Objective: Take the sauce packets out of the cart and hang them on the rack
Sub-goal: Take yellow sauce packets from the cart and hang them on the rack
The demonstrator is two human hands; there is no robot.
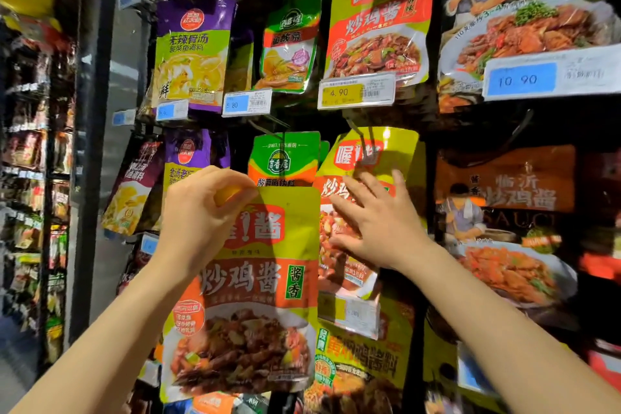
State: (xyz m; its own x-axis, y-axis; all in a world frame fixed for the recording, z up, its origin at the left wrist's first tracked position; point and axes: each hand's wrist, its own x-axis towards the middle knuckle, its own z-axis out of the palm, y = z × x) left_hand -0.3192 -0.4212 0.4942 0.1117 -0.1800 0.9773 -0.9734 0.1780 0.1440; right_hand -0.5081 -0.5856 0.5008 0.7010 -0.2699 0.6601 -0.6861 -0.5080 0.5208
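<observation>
price tag 4.90 (356, 91) | price tag 10.90 (551, 75) | neighbouring shelves (30, 151)

Light uneven: centre of rack (433, 131) well lit from above and behind the camera, right side dim below the top row. Both hands cast soft shadows on the packets; the left hand (201, 215) darkens the top of the held packet (248, 296). Glare streaks on glossy foil of the upper packets (379, 27) and on the price tags (356, 91). Left aisle shelves (30, 178) dark and heavily smeared. Wide-angle bend at edges; uprights bow outward. Forearms at bottom soft, slightly blurred.
</observation>
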